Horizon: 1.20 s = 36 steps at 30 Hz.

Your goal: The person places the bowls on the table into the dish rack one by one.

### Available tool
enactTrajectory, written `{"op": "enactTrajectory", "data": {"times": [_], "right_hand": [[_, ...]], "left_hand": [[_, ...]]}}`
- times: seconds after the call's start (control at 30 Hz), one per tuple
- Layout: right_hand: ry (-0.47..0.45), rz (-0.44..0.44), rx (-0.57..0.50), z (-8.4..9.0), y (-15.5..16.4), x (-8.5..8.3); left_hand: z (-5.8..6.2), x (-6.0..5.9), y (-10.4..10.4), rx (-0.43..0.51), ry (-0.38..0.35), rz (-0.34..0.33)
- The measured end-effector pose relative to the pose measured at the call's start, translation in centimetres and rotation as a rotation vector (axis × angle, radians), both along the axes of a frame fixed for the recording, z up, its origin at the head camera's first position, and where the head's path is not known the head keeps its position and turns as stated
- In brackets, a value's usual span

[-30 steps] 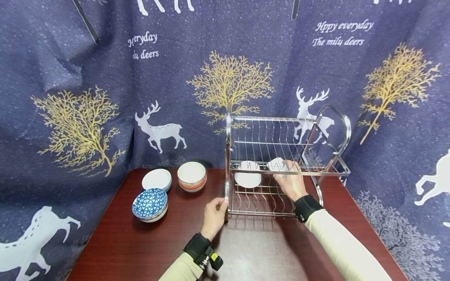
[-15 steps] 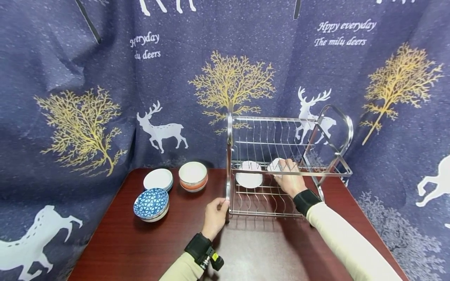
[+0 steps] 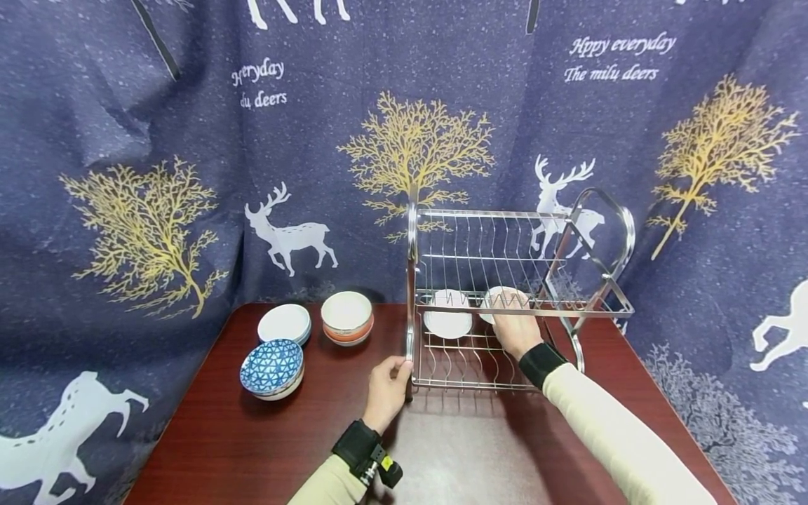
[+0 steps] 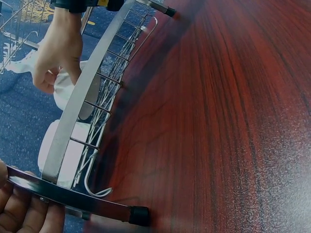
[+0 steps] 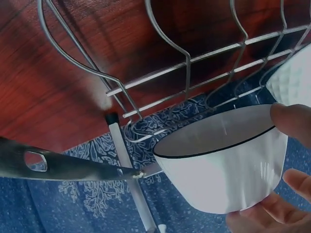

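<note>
The right hand (image 3: 516, 327) reached into the lower tier of the two-tier wire dish rack (image 3: 517, 309), its thumb and fingers curled round a white bowl with a thin dark rim line (image 5: 226, 162). The right-wrist view showed the thumb on the rim and the fingertips (image 5: 299, 180) under the bowl's base, the bowl tipped on its side above the wire slots; whether it already touched the wires could not be told. A white plate (image 3: 447, 322) stood in the same tier, just to the left of the bowl. The left hand (image 3: 386, 388) gripped the rack's front left upright near its foot, fingers wrapped round the flat metal bar, as the left-wrist view (image 4: 24, 211) confirmed.

Compared with a second before, the right hand had gone further back and slightly up into the rack, so more of the bowl showed above the tier's front rail; the left hand had stayed on the upright.

The rack stood at the back right of the dark red table (image 3: 252, 442), its right legs near the table's right edge. A blue patterned bowl (image 3: 271, 367), a stack of white plates (image 3: 283, 323) and an orange-banded bowl (image 3: 346, 316) sat well to the left. The near part of the tabletop lay bare in front of the rack.
</note>
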State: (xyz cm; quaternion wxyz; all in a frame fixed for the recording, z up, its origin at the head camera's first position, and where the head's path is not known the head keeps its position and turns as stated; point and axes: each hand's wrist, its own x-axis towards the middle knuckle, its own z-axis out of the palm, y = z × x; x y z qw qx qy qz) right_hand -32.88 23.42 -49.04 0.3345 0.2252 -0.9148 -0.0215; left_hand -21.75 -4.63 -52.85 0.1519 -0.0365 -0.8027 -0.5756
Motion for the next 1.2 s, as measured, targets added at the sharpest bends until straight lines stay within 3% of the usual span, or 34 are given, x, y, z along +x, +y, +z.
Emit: {"op": "enactTrajectory", "data": {"times": [0.23,0.57,0.77,1.2], "right_hand": [[0.041,-0.064,0.094,-0.8,-0.3,-0.2],[0.027,-0.109,0.206,-1.8,-0.4,-0.5],[0.012,-0.112,0.227,-1.9,-0.7,-0.3],[0.041,-0.109,0.217,-2.3,-0.9,-0.1]], "left_hand": [[0.0,0.0,-0.1,-0.008,0.0,0.001],[-0.2,-0.1,-0.1,-0.003,0.017,0.012],[-0.3,-0.1,-0.1,-0.013,0.07,0.018],[-0.2,0.0,-0.1,-0.013,0.039,0.009]]}}
